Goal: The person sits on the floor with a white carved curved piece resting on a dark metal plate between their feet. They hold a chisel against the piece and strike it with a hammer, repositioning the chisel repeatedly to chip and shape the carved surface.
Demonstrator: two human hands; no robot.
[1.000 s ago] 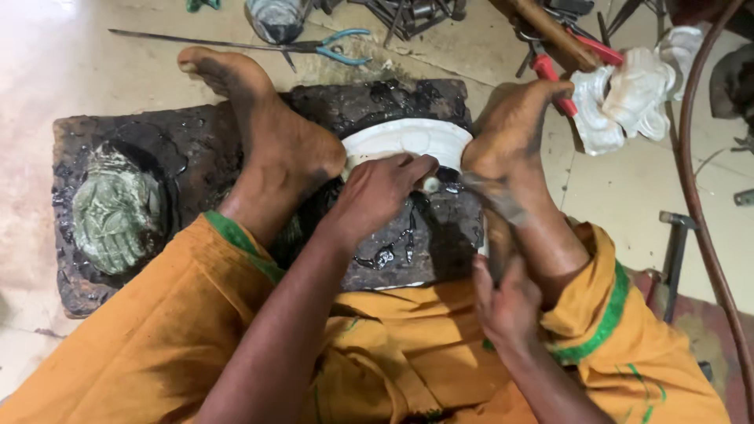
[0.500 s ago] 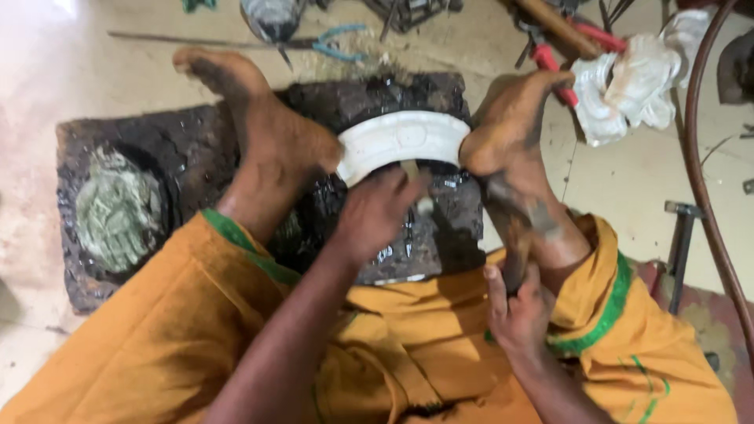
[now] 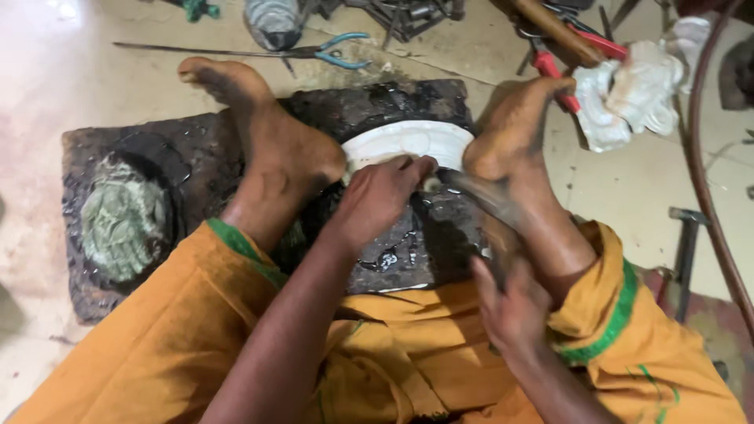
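At the left end of the dark pitch-covered block (image 3: 196,157), near its left edge, a round greenish embossed piece (image 3: 122,224) lies set into the black surface. The person's left foot (image 3: 267,149) rests across the block just right of it, toes pointing toward the far left corner, the orange trouser leg (image 3: 165,330) with its green cuff ending at the ankle. Beyond the block's far edge, on the floor, lie blue-handled pliers (image 3: 338,49) and a long thin rod (image 3: 204,50). The left forearm runs up from the lower middle of the view, and the left hand (image 3: 381,196) is curled knuckles-up at the near rim of the white curved metal piece (image 3: 408,141), which sits on the block toward its far right part, between the two feet. The fingers are closed in a fist around a small punch (image 3: 430,185), whose tip barely shows beside the thumb and touches the white piece's rim. The right foot (image 3: 514,149) presses on the block's right edge, touching the white piece. The right hand (image 3: 510,306) hangs lower, near the block's near right corner and against the right shin, wrapped around the handle of a hammer (image 3: 479,200) that is blurred, its head close to the punch. Farther right, on the floor, lie white relief castings (image 3: 636,94), red-handled tools (image 3: 581,47) and another hammer (image 3: 687,235).
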